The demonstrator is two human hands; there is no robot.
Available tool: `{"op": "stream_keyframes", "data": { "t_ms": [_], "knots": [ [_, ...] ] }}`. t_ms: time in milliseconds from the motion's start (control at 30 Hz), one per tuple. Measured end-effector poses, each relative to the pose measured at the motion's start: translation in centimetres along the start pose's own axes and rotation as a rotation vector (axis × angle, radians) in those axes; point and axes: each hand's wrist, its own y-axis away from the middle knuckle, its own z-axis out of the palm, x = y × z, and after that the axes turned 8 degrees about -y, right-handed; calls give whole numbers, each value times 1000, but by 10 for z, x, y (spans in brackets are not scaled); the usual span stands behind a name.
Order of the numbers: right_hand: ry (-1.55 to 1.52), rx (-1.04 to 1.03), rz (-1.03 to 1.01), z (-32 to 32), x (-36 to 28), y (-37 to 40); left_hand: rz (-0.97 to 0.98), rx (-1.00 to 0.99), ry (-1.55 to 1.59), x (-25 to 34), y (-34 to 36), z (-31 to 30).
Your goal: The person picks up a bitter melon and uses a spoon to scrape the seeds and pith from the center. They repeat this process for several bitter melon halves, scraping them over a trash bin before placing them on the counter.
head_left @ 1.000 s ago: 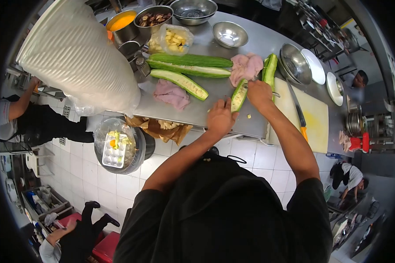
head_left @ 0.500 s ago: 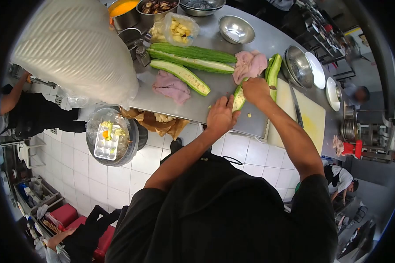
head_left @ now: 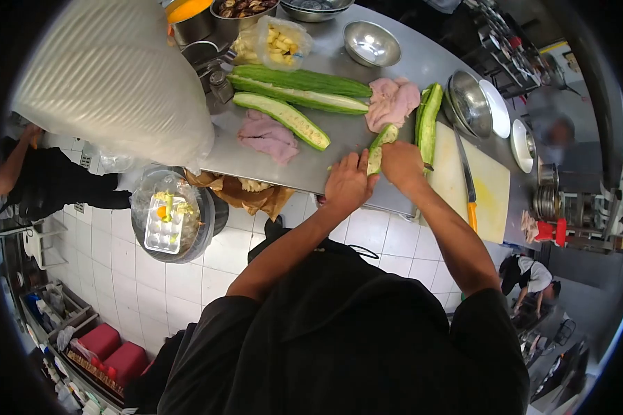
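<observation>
A halved green gourd [head_left: 383, 142] with pale seeded flesh lies near the front edge of the steel table. My left hand [head_left: 348, 183] is closed around its near end. Over its right side, my right hand [head_left: 403, 166] is curled in a fist. A small dark tip sticks out beside that fist, perhaps a tool's handle; the rest is hidden. Farther left lie another gourd half [head_left: 284, 119], cut face up, and long green gourds [head_left: 304, 84]. More gourd pieces [head_left: 428, 124] lie just right of my right hand. A pink cloth [head_left: 392, 102] sits beyond my hands, and a second pink cloth [head_left: 268, 135] lies leftward.
A knife [head_left: 468, 176] with an orange handle rests on the white cutting board [head_left: 495, 200]. Metal bowls [head_left: 372, 44] and white dishes stand at the back and right. A big plastic-wrapped stack [head_left: 118, 83] fills the left. Below it stands a bin [head_left: 211, 235]. Other people work nearby.
My right hand has drawn slightly toward me along the gourd half, baring more of its far end. My left hand keeps its place on the gourd.
</observation>
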Motion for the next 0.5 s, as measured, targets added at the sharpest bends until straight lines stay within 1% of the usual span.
{"op": "stream_keyframes", "data": {
  "t_ms": [133, 267, 367, 433, 500],
  "knots": [
    [-23, -49, 27, -1, -10, 7, 2, -59, -11, 1, 2, -2],
    [-74, -125, 20, -15, -29, 24, 0, -50, -30, -2, 1, 1],
    [-108, -67, 52, -1, -36, 28, -26, -76, -44, -1, -5, 1],
    [-130, -76, 31, -5, -37, 34, -31, -102, -32, 1, 0, -3],
    [-131, -84, 11, -11, -31, 32, -10, -55, -49, 2, 1, -2]
  ]
}}
